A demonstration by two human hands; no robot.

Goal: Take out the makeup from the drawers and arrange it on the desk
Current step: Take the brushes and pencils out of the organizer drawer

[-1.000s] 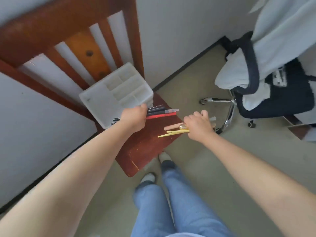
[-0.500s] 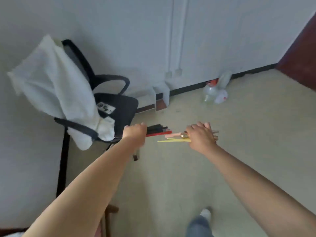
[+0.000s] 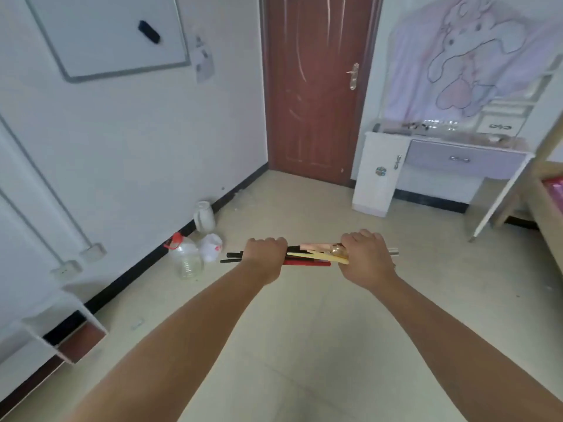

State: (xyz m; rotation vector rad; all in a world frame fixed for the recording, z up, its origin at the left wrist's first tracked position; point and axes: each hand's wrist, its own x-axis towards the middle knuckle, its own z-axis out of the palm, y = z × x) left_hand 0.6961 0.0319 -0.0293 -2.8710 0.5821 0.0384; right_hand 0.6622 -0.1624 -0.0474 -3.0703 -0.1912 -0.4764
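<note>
Left hand (image 3: 265,250) is gripping dark pencils (image 3: 233,257); right hand (image 3: 364,254) is clutching pastel sticks (image 3: 313,253); desk (image 3: 451,138) is sitting at two o'clock; light, stiff, slippery, so they're best held mid-shaft.

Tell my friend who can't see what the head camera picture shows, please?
Two bare hands reach forward over a pale floor, the left hand gripping black and red makeup pencils and the right hand gripping yellow and pink sticks. Ahead stand a brown door and, right of it, a white and lilac dressing desk.
</note>
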